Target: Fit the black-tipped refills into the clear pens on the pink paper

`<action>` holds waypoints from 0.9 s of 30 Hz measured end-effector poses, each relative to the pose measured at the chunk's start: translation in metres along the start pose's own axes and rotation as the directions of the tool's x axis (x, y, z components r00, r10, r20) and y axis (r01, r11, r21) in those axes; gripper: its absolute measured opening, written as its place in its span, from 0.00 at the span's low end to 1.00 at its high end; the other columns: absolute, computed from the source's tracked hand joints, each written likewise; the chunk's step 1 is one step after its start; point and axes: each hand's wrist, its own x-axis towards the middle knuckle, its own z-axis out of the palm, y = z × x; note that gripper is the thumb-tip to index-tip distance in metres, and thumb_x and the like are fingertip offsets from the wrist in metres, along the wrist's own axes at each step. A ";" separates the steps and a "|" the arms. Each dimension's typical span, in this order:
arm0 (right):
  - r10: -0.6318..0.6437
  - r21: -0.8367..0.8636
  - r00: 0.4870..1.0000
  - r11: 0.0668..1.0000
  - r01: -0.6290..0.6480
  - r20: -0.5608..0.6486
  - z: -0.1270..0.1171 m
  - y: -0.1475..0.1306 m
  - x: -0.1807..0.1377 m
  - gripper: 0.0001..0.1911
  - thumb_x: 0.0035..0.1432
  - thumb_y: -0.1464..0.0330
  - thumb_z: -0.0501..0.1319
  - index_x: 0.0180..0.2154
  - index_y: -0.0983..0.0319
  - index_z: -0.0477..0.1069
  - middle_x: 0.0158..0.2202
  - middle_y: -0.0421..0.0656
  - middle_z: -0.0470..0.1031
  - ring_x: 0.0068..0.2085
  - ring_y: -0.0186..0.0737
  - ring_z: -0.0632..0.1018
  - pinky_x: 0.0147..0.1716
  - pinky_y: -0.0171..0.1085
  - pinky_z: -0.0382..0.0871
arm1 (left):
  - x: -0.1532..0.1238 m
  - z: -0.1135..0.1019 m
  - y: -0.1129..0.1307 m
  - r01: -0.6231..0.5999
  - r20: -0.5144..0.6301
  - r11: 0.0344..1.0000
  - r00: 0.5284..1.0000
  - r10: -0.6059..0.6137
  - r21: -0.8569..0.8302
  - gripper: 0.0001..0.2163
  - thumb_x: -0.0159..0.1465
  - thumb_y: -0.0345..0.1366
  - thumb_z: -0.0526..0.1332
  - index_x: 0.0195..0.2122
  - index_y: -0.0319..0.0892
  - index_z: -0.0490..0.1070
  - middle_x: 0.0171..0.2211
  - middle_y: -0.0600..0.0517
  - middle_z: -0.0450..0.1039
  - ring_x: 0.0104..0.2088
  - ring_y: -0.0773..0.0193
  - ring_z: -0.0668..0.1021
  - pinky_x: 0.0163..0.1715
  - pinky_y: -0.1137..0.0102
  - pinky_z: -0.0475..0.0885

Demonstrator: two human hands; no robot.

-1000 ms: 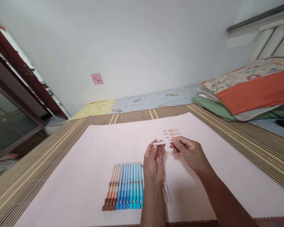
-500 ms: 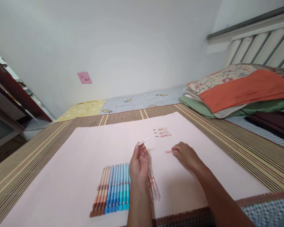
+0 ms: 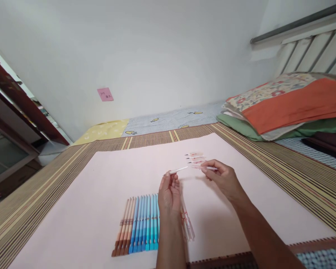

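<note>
1. Thin white pen refill held in left hand, fingertips pinched on its near end, tip pointing up and right toward the other hand. It is lifted above the pink sheet, touching nothing else.
2. Right hand pinches a short pinkish pen piece between thumb and forefinger, level with the refill's tip and just beside it. The two parts point at each other but are apart, not joined.
3. Both grips are narrow fingertip pinches, each closed on its own part. This looks like lining up two slim parts end to end, judging by how they face.
4. Just beyond the right hand, three small pink pen pieces lie in a short row on the sheet, parallel.
5. Near the left wrist, a neat row of blue pen barrels, with brown-peach pen barrels touching them on the left side.
6. Clear pen tubes lie right of the left forearm, partly hidden by it.
7. The sheet lies on a striped mat over a bed. Folded bedding is at far right, well apart.
8. A pink sticky note is on the wall. Nothing lies between the two hands.
</note>
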 end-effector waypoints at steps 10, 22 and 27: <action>-0.091 -0.033 0.996 0.995 0.091 0.001 0.004 -0.010 -0.005 0.14 0.52 0.57 0.68 0.36 0.60 0.78 0.37 0.46 0.82 0.37 0.43 0.79 0.36 0.39 0.74 | 0.006 -0.005 -0.002 -0.072 0.034 0.996 0.997 0.070 0.053 0.02 0.61 0.27 0.68 0.32 0.37 0.76 0.28 0.50 0.78 0.27 0.71 0.79 0.31 0.79 0.74; -0.139 -0.085 0.984 0.985 0.150 0.114 0.014 -0.015 -0.011 0.09 0.56 0.61 0.66 0.36 0.60 0.78 0.37 0.43 0.80 0.38 0.42 0.79 0.39 0.37 0.73 | 0.002 -0.005 -0.003 -0.129 0.168 0.978 0.981 0.101 0.166 0.13 0.51 0.36 0.76 0.30 0.37 0.74 0.26 0.51 0.78 0.25 0.71 0.78 0.27 0.79 0.73; -0.114 -0.103 0.984 0.986 0.129 0.140 0.013 -0.018 -0.012 0.10 0.56 0.60 0.66 0.35 0.60 0.78 0.34 0.42 0.80 0.35 0.40 0.78 0.34 0.36 0.71 | 0.002 -0.005 -0.002 -0.161 0.172 0.964 0.977 0.125 0.210 0.16 0.48 0.40 0.78 0.28 0.37 0.74 0.24 0.52 0.77 0.23 0.73 0.76 0.25 0.80 0.71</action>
